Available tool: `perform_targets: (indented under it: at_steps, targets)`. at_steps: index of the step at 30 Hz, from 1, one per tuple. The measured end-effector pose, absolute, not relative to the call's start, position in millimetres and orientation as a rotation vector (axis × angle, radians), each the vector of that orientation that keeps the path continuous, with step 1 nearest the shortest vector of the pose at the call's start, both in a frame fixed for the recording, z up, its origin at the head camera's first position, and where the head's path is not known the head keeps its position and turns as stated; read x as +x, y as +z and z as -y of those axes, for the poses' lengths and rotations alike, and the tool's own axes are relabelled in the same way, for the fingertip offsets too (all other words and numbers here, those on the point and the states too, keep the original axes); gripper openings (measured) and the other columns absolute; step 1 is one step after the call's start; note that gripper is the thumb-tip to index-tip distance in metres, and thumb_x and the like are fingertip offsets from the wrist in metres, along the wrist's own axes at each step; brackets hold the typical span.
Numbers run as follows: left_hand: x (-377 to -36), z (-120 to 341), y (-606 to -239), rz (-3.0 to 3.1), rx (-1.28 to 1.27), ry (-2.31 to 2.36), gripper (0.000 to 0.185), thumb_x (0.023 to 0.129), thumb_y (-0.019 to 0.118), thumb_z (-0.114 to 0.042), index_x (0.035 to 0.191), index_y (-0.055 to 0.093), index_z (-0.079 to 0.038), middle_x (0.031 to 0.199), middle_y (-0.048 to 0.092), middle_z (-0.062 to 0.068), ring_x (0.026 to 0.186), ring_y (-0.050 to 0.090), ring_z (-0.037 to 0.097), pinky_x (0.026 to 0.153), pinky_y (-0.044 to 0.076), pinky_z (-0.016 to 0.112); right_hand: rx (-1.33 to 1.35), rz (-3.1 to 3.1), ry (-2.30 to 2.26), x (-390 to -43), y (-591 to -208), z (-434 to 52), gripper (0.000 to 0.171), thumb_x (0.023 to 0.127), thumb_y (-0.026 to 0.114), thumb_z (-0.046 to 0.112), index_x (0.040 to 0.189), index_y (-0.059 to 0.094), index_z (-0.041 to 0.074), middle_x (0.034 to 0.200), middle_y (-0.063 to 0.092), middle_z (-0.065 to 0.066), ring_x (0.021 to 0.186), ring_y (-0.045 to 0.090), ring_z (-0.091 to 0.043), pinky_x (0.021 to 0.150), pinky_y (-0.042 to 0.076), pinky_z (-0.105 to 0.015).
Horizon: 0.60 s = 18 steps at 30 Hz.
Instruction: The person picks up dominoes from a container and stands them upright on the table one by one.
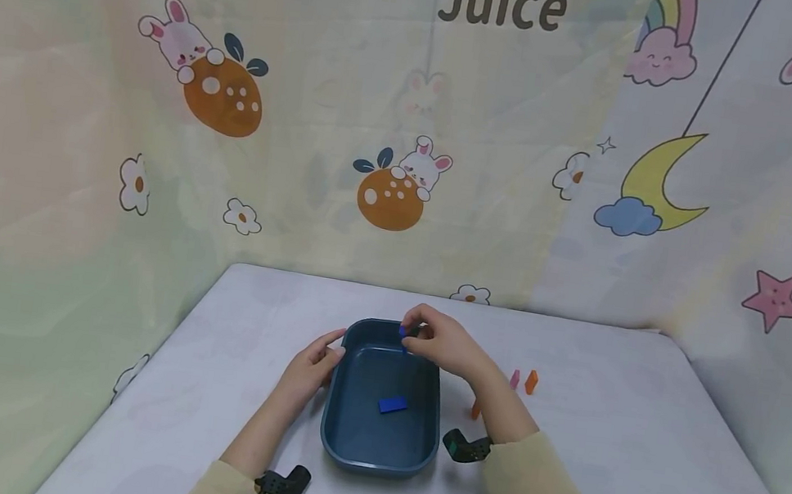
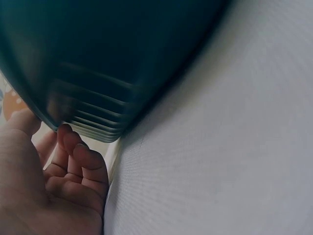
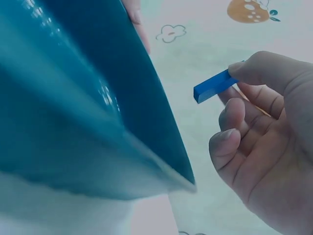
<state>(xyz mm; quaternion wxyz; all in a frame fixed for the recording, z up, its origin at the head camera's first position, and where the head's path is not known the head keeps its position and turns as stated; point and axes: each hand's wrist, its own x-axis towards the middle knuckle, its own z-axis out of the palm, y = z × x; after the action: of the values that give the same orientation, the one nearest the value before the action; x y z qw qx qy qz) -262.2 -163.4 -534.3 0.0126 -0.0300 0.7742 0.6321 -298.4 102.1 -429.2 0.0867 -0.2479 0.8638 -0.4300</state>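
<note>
A dark blue plastic tray [image 1: 377,459] stands on the table with a flat blue block [image 1: 392,405] lying inside. My left hand [image 1: 311,364] holds the tray's left side near the far corner, thumb at the rim and fingers by the ribbed outer wall [image 2: 98,112]. Over the tray's far right corner, my right hand [image 1: 447,344] pinches another small blue block [image 3: 212,88] between thumb and fingers. In the right wrist view that block sticks out from the fingertips, apart from the tray's rim, and the other fingers are loosely curled.
Right of the tray, a pink piece [image 1: 515,379] and an orange piece [image 1: 531,381] stand on the white tabletop [image 1: 606,470]. Another orange piece [image 1: 476,410] is partly hidden by the right forearm. A printed cloth [image 1: 300,186] hangs behind the table.
</note>
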Motion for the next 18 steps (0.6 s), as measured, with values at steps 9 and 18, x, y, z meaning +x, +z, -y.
perform_targets:
  at_steps: [9,18]
  targets:
    - [-262.5,163.3,-534.5,-2.404,-0.093,1.976,0.042,0.096,0.061,-0.045,0.137,0.055,-0.037,0.099,0.063,0.008,0.079,0.059,0.023,0.071,0.051,0.031,-0.692,-2.613,-1.293,-284.2,-425.7,-134.6,0.023,0.093,0.069,0.022,0.113,0.059,0.023,0.096,0.062,-0.006,0.076,0.055,-0.020,0.058,0.046,-0.031]
    - [-262.1,164.3,-534.7,-2.421,-0.109,1.952,0.046,0.094,0.061,-0.048,0.138,0.054,-0.037,0.100,0.064,0.006,0.080,0.059,0.022,0.072,0.051,0.030,-0.582,-2.628,-1.387,-270.6,-431.0,-171.6,0.025,0.094,0.068,0.022,0.116,0.056,0.022,0.084,0.060,-0.010,0.066,0.058,-0.024,0.053,0.051,-0.035]
